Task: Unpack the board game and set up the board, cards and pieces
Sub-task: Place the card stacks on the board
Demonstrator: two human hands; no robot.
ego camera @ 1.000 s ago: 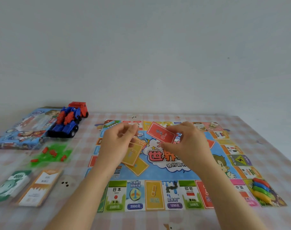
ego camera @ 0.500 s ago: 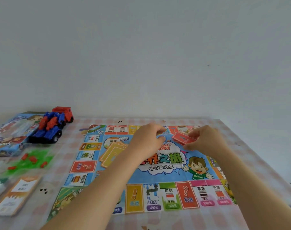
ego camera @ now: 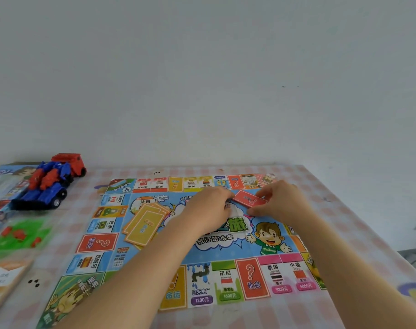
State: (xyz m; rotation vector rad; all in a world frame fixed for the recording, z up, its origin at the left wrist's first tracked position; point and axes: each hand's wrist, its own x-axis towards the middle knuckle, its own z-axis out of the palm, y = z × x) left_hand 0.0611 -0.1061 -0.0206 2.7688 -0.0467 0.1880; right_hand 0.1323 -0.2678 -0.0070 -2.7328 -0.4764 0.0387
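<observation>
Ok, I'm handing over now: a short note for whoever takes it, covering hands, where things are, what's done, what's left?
Right hand pinches the red cards low over the centre of the board. Left hand is curled at their left end, grip unclear.
Done: board laid flat, yellow cards piled on its left half.
Left: set the red cards down. The red pieces and the card pack lie off the board to the left, near the game box.
</observation>
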